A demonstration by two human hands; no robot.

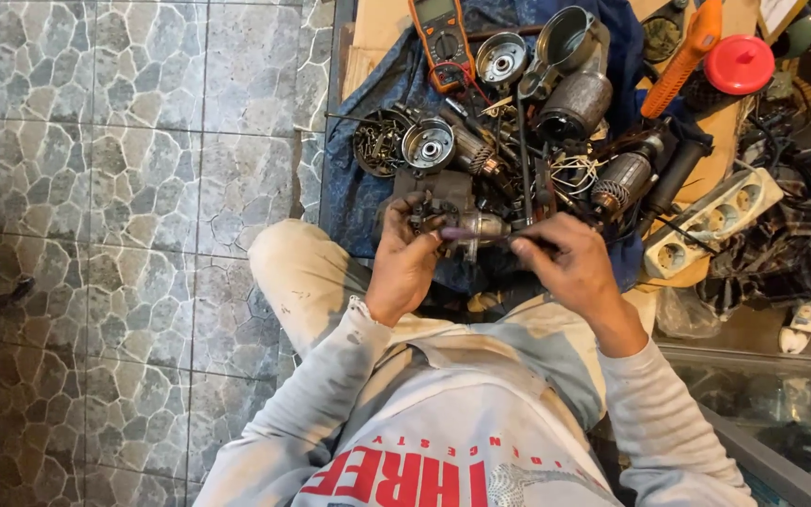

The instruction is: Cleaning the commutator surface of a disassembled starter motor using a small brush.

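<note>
Left hand (404,268) pinches grey metal motor housing (466,228); right hand (565,263) pinches dark thin tool (525,169) beside it. Slip risks dropping the housing.

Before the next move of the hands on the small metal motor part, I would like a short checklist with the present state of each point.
1. Left hand grips the metal motor part: ok.
2. Right hand holds a thin dark tool toward the part: ok.
3. Tool tip seated on the part: cannot tell, too small.
4. Part supported above the lap, clear of the pile on the blue cloth: ok.
5. Bowl of screws upright: ok.
6. Multimeter leads away from the hands: ok.
</note>
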